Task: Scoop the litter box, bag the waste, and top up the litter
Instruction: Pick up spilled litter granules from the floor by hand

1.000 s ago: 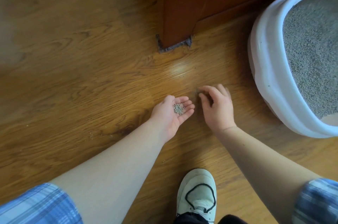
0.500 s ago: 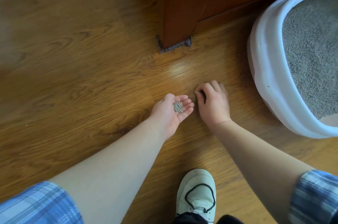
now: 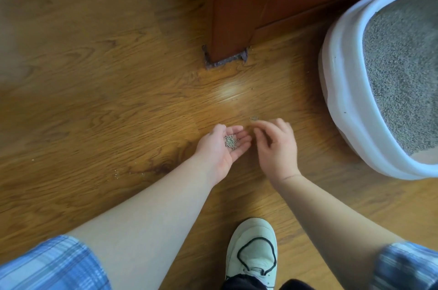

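My left hand (image 3: 221,149) lies palm up just above the wooden floor, cupped around a small heap of grey litter grains (image 3: 230,142). My right hand (image 3: 276,147) hovers right beside it, blurred, fingers curled towards the left palm; whether it pinches grains I cannot tell. A tiny clump of spilled grains (image 3: 254,118) lies on the floor just beyond the right fingertips. The white litter box (image 3: 343,90) stands at the right, holding grey litter (image 3: 403,57).
A reddish wooden furniture leg (image 3: 231,12) with a dusty foot stands beyond the hands, a cabinet panel beside it. A few stray grains (image 3: 116,173) dot the floor at left. My white shoe (image 3: 252,248) is at the bottom centre.
My right hand has lifted off the floor and swung back towards the left palm, leaving a small clump of grains on the boards. The left hand has stayed put with its grains.
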{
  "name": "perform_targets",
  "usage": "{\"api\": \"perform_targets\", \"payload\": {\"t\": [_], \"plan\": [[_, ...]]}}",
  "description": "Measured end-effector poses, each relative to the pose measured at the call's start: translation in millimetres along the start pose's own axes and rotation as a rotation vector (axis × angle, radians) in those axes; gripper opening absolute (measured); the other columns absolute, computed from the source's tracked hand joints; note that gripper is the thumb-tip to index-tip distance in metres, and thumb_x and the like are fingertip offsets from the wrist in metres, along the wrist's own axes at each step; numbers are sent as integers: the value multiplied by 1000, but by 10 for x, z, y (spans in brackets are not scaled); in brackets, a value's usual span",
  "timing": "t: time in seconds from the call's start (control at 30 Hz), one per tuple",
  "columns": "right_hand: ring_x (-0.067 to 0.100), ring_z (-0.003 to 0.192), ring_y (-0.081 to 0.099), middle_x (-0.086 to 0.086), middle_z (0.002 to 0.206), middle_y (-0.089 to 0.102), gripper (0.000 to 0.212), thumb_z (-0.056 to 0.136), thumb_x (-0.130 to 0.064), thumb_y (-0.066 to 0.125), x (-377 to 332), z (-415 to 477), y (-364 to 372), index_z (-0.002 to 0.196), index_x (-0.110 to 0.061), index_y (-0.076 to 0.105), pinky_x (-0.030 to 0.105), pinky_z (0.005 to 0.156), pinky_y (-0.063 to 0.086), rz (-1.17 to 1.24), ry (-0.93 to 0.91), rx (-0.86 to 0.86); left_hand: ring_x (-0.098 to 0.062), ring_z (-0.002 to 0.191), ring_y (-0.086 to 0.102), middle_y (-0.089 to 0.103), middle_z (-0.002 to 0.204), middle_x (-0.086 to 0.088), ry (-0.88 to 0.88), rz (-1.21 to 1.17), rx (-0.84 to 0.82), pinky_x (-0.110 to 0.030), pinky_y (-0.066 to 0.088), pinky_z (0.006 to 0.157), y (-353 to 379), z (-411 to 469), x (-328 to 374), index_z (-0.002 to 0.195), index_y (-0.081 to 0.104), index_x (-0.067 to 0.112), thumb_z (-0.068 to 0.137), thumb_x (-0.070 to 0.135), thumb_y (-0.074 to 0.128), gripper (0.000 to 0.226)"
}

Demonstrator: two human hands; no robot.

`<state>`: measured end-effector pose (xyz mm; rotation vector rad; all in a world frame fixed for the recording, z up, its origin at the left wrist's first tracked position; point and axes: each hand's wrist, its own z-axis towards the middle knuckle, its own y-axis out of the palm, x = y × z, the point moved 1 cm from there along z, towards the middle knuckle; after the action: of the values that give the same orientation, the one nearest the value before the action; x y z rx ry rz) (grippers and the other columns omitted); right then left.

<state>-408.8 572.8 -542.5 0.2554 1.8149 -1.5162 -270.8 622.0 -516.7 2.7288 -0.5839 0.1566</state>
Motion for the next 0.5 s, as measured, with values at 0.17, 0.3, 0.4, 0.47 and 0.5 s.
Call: {"api": "perform_targets", "payload": {"t": [0.17,0.3,0.4,0.47,0.5], "plan": [[21,98,52,-6,97,56,19,90,-18,70,186,112,-44,109,-17,69,43,89,48,-96,157,-18,-30,84,69,68,90,-20,-13,20,10,-38,60,80,-20,-31,31,105,64,-8,103,16,35,38],[26,93,55,-1,92,61,8,89,-19,71,190,160,17,96,-16,69,38,88,43,-133,138,-5,-31,86,69,67,90,-20,-8,12,6,-39,60,81,-13,-33,61,106,64,-8,104,17,35,38],[26,87,54,-3,83,61,7,89,-19,71,194,199,50,83,-16,68,39,85,41,-167,146,20,-30,86,69,68,90,-19,-8,14,3,-39,60,81,-19,-46,68,106,64,-8,104,18,35,38],[26,86,54,-6,80,60,10,88,-21,72,168,226,69,80,-17,69,38,85,37,-171,155,14,-30,86,69,68,90,-19,-9,15,9,-38,60,80,-24,-46,72,105,64,-8,104,18,35,38],[25,86,54,-7,80,61,10,88,-21,73,151,244,77,79,-18,70,36,86,34,-170,151,8,-30,86,70,68,90,-19,-7,15,13,-38,60,80,-27,-42,73,105,64,-8,104,18,35,38]]}}
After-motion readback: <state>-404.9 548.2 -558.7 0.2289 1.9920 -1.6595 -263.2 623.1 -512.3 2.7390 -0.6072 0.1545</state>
